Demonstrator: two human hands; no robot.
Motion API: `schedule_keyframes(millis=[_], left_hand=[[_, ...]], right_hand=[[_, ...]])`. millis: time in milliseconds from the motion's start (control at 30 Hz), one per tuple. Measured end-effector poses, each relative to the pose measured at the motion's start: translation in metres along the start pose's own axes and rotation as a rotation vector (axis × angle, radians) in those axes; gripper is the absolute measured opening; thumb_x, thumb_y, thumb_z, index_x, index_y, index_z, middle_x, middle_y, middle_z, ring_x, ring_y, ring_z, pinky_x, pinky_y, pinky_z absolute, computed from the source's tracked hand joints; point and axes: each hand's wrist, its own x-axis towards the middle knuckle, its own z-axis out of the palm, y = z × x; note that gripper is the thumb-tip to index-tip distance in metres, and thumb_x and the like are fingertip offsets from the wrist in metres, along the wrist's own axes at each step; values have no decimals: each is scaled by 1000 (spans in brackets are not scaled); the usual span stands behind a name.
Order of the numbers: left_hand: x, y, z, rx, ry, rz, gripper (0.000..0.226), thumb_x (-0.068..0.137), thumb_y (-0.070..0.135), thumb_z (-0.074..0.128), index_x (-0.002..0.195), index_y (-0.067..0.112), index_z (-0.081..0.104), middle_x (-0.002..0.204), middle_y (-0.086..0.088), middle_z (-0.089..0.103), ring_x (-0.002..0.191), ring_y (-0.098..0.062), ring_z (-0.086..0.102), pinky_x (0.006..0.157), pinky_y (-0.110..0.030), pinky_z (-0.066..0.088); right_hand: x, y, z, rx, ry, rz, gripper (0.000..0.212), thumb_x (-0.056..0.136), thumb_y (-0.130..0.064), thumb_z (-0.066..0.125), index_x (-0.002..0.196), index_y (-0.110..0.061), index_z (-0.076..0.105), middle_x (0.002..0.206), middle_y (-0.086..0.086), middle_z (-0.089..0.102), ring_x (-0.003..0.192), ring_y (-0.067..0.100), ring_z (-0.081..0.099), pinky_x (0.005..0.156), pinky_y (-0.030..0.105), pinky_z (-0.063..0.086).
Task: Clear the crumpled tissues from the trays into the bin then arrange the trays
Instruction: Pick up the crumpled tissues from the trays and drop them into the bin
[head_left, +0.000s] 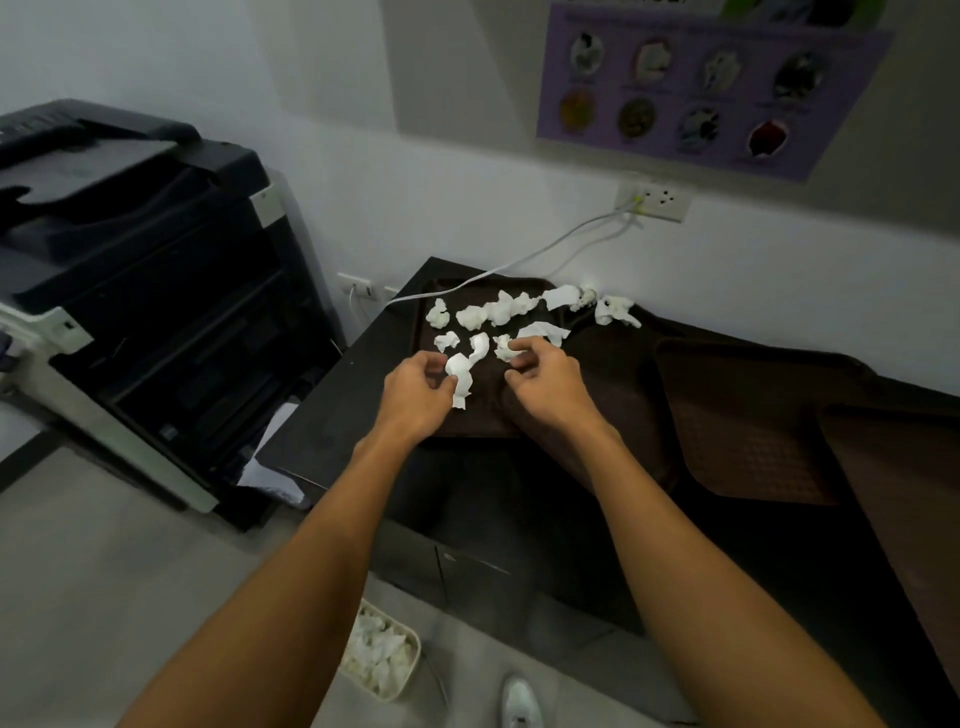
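Both forearms extend over the dark brown rectangular tray (485, 415) at far left, where the left hand (415, 392) grips a long crumpled white tissue (460, 371) and the right hand (550, 379) pinches a smaller crumpled white wad (503, 352).

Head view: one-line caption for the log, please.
Left hand grips a crumpled tissue over the brown tray, right hand touches another tissue; tissue-filled bin waits on the floor.
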Motion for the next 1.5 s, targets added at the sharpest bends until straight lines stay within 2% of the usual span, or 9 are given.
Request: schedule_keyframes(millis=[200, 367, 533, 700, 833, 1033, 1267, 1400, 1500], left_hand=[[63, -29, 39, 83, -42, -55, 43, 89, 28, 75, 129, 17, 65, 120, 0, 68, 102, -12, 65, 84, -21, 46], [100, -48, 77, 178, -89, -114, 68, 83, 33, 80, 144, 18, 54, 137, -8, 59, 123, -26, 58, 105, -37, 47], [119, -58, 98, 256, -126, -104, 76, 82, 20, 82, 150, 20, 48, 148, -10, 47, 138, -29, 43, 115, -39, 38], [121, -68, 103, 265, -66, -99, 59, 83, 8, 80, 138, 17, 62, 137, -9, 58, 129, -27, 53, 111, -31, 39], [122, -64, 91, 179, 10, -146, 48, 86, 16, 78, 133, 16, 66, 132, -8, 63, 120, -25, 59, 102, -25, 43], [124, -59, 64, 53, 134, -174, 33, 88, 22, 75, 120, 22, 73, 110, 3, 71, 90, -6, 65, 64, 4, 40], [112, -62, 43, -3, 172, -175, 28, 88, 29, 76, 115, 24, 74, 99, 11, 72, 89, -3, 67, 75, -6, 44], [106, -64, 34, -38, 188, -201, 27, 87, 30, 77, 114, 26, 74, 99, 10, 73, 89, -1, 68, 77, -8, 48], [102, -63, 29, -68, 204, -220, 28, 86, 30, 77, 114, 26, 75, 98, 10, 74, 88, -1, 69, 76, -8, 48]], right_hand=[[59, 26, 12, -13, -75, -18, 40, 91, -13, 68, 131, -19, 64, 108, -2, 66, 87, 9, 66, 89, 25, 56], [98, 48, 23, -45, -150, -34, 37, 92, -13, 67, 128, -18, 65, 106, -2, 67, 86, 9, 65, 88, 27, 57], [123, 64, 27, -44, -171, -47, 34, 92, -11, 67, 125, -18, 67, 105, -3, 67, 85, 9, 66, 88, 30, 58], [142, 70, 32, -39, -197, -64, 35, 90, -9, 67, 124, -19, 68, 105, -4, 68, 82, 8, 65, 87, 27, 58], [158, 66, 40, -73, -202, -105, 37, 88, -7, 68, 123, -19, 68, 106, -4, 68, 87, 9, 66, 87, 23, 56], [193, 61, 59, -341, -243, -296, 46, 83, -13, 76, 127, -22, 67, 125, -2, 66, 118, 16, 60, 108, 40, 46], [214, 60, 76, -756, -400, -377, 45, 86, -35, 76, 129, -35, 64, 132, -2, 58, 129, 20, 51, 116, 48, 23], [212, 66, 86, -770, -402, -382, 32, 89, -23, 72, 119, -34, 70, 127, -3, 63, 125, 18, 57, 123, 49, 10], [207, 69, 90, -679, -359, -413, 26, 89, -17, 70, 111, -31, 74, 117, -2, 68, 117, 16, 61, 124, 44, 12]])
